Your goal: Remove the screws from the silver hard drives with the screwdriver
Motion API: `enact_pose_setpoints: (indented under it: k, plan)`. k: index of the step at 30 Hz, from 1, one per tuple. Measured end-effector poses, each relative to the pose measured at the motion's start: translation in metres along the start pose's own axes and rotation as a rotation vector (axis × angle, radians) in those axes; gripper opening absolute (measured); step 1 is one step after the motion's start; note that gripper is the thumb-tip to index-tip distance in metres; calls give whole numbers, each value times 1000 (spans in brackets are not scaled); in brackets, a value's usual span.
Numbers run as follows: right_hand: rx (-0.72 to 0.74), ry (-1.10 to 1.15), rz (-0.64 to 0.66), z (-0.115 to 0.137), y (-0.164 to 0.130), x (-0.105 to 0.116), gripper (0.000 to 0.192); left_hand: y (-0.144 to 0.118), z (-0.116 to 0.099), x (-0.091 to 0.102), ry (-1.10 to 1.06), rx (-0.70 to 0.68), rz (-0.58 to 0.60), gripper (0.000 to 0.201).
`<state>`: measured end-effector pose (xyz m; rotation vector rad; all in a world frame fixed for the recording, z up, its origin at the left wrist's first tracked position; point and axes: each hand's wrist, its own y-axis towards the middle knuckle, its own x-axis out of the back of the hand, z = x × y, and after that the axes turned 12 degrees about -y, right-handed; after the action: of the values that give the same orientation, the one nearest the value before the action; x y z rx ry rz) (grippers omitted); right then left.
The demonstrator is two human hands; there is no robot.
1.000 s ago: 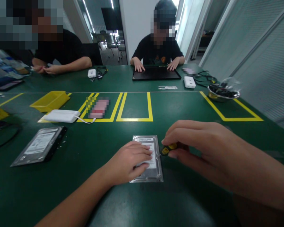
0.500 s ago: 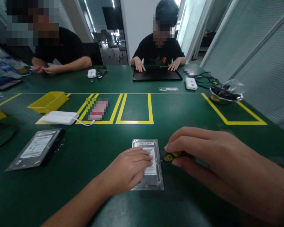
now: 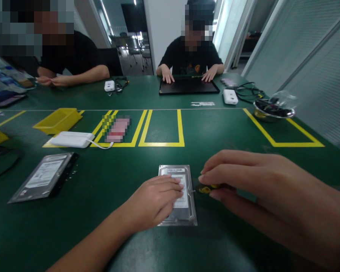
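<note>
A silver hard drive [image 3: 185, 216] with a white label lies flat on the green table in front of me. My left hand [image 3: 160, 198] rests on its face, fingers stretched out flat across the label and hiding part of it. At the drive's right edge, my right hand [image 3: 238, 185] is closed on a short screwdriver [image 3: 205, 189] with a black and yellow handle, pinched between thumb and fingers. Its thin shaft points left to the drive's edge; whether the tip touches is too small to tell. Another hard drive [image 3: 45, 172] lies at the left.
Small bits [image 3: 70, 173] lie beside the left drive. Behind are a white power bank [image 3: 72, 139], a pink phone [image 3: 118, 129] and a yellow bin [image 3: 58, 120]. A metal bowl [image 3: 273, 113] stands back right. Across the table, a person's hands rest on a black panel [image 3: 189, 86]; another person sits left.
The view has tilted slightly. My left hand stays flat on the drive, and my right hand still grips the screwdriver at the drive's right edge, its fingers only slightly shifted.
</note>
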<state>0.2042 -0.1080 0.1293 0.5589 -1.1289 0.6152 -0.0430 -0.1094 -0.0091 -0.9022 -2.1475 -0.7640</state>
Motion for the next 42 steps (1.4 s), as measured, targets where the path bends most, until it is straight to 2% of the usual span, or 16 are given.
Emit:
enact_pose_setpoints:
  k: [10, 15, 27, 34, 42]
  plan:
    - [-68, -146, -74, 0, 5, -2, 14, -1, 2, 0, 12, -15, -3, 30]
    - [-62, -110, -80, 1, 3, -2, 7, -1, 2, -1, 19, -1, 1, 30]
    - [-44, -116, -138, 2, 5, -5, 9, -2, 2, -1, 9, -1, -3, 29]
    - [-38, -84, -70, 3, 3, -5, 10, -3, 2, -1, 6, 8, 0, 27]
    - [-31, -112, -78, 5, 5, -6, 16, -2, 2, -1, -9, 11, -3, 28]
